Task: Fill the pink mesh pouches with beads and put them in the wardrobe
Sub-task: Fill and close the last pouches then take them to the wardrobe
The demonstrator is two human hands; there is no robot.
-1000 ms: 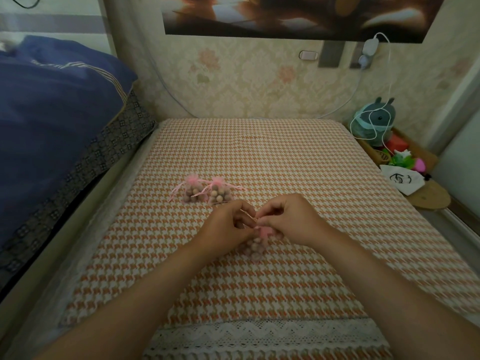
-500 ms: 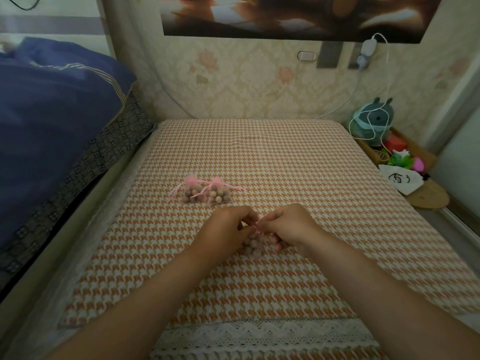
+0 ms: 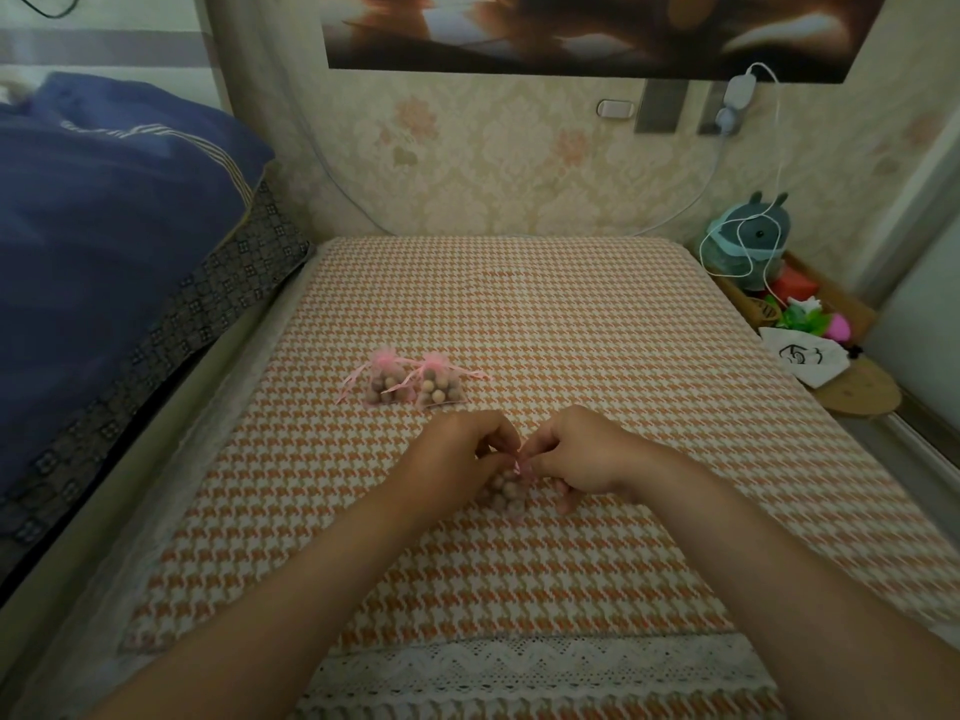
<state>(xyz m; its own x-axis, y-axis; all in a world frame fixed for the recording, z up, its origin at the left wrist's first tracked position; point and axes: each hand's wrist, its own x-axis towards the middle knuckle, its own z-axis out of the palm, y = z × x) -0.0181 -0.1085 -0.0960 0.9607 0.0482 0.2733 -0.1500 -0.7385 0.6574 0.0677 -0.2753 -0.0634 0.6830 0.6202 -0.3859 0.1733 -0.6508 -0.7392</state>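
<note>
- A small pink mesh pouch [image 3: 505,493], packed with round tan beads, lay near the middle of the worktop [image 3: 571,314], which was covered in orange-and-white houndstooth cloth.
- The left hand [image 3: 457,462] sat just left of the pouch, its grip curled tight and pinching the thin pink ribbon drawstring [image 3: 521,462] at the pouch's neck.
- The right hand [image 3: 587,459] met it from the right, its grip likewise closed on the ribbon, though which strand each hand held was hard to make out.
- Farther off to the left, a second filled pouch [image 3: 385,385] and a third filled pouch [image 3: 438,389] sat side by side with their necks gathered.
</note>
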